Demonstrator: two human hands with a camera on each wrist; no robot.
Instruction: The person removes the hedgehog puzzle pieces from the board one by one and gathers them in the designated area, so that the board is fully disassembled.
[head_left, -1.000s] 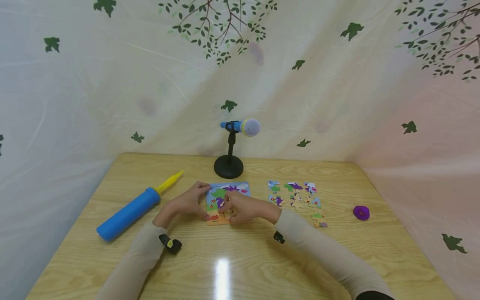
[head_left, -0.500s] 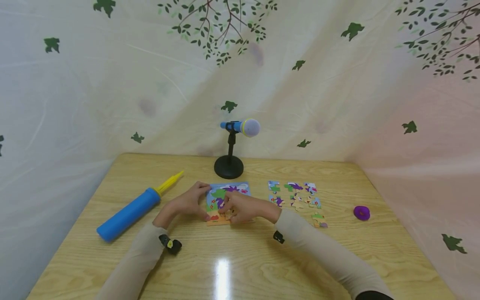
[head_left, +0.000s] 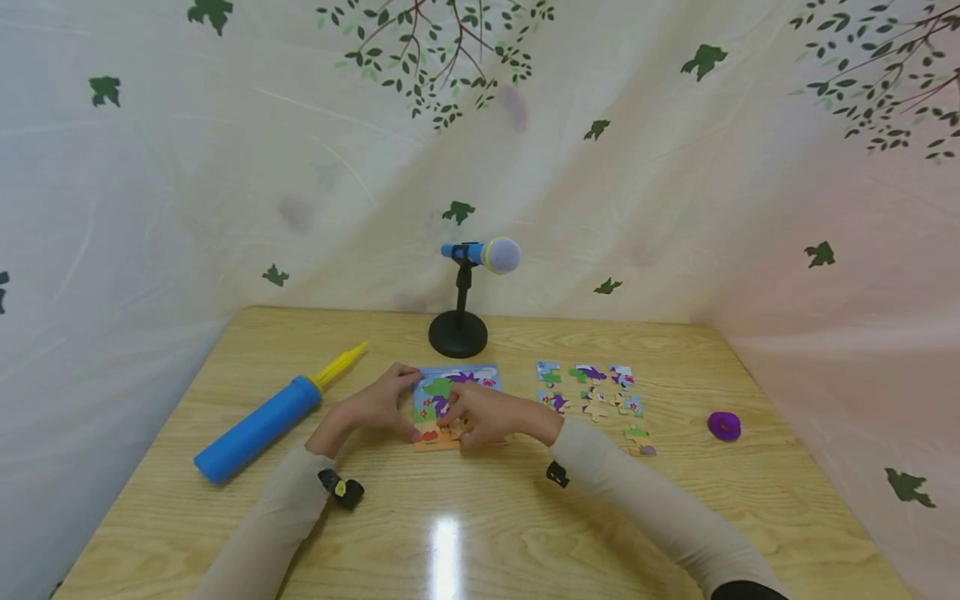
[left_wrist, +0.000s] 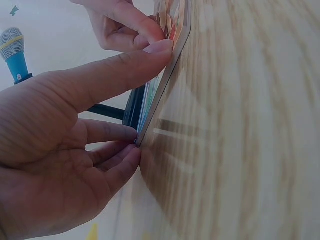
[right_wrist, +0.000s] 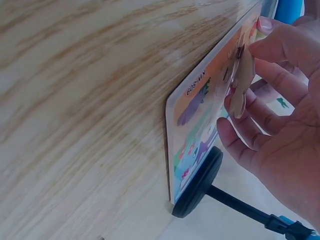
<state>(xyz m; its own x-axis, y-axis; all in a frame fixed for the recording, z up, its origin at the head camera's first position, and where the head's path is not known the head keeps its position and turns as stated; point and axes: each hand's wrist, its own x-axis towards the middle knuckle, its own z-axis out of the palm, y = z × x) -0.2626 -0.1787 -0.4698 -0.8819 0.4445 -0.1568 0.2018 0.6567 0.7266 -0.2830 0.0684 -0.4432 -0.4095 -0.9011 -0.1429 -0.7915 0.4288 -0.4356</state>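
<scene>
A flat jigsaw board [head_left: 435, 386] with a colourful cartoon picture lies on the wooden table. My left hand [head_left: 382, 403] holds it along its left side, thumb at the near corner and fingertips at the far edge, as the left wrist view shows. My right hand [head_left: 491, 414] is over the board and pinches a jigsaw piece [right_wrist: 244, 82] between thumb and fingers. In the right wrist view this piece stands tilted against the board, its plain brown back showing. The right hand hides part of the picture in the head view.
Several loose jigsaw pieces [head_left: 595, 403] lie spread out right of the board. Behind it stands a blue toy microphone [head_left: 501, 256] on a black stand [head_left: 457, 334]. A blue and yellow hand pump [head_left: 258, 427] lies at left, and a purple ring-shaped thing [head_left: 724, 426] at far right.
</scene>
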